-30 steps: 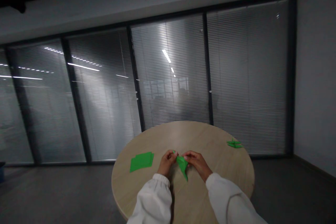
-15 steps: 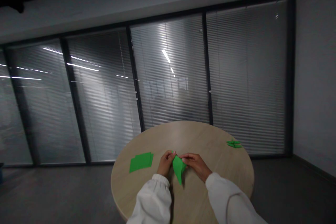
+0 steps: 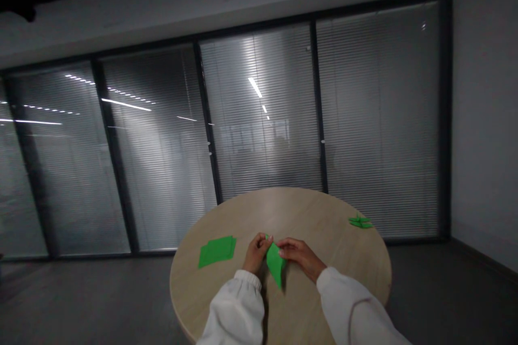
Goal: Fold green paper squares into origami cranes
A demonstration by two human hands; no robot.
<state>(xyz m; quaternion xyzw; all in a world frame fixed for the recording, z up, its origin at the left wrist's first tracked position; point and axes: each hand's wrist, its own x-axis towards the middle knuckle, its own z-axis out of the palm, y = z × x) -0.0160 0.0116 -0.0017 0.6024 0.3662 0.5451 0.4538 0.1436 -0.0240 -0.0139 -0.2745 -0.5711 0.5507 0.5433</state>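
Between my two hands is a folded piece of green paper (image 3: 275, 265), its pointed end hanging down toward me just above the table. My left hand (image 3: 256, 253) pinches its upper left corner between thumb and fingers. On the other side, my right hand (image 3: 301, 255) has its thumb and fingertips closed on the paper's right edge. Some of the folds are hidden behind my fingers.
A round wooden table (image 3: 299, 202) stands under my hands. To the left lies a small stack of green paper sheets (image 3: 217, 251). Folded green paper pieces (image 3: 360, 221) sit near the right rim. Glass partitions with blinds (image 3: 263, 113) rise behind.
The green paper has turned slightly, its lower point shifting a little right and toward me. Both hands keep their hold, with my right fingers slightly repositioned.
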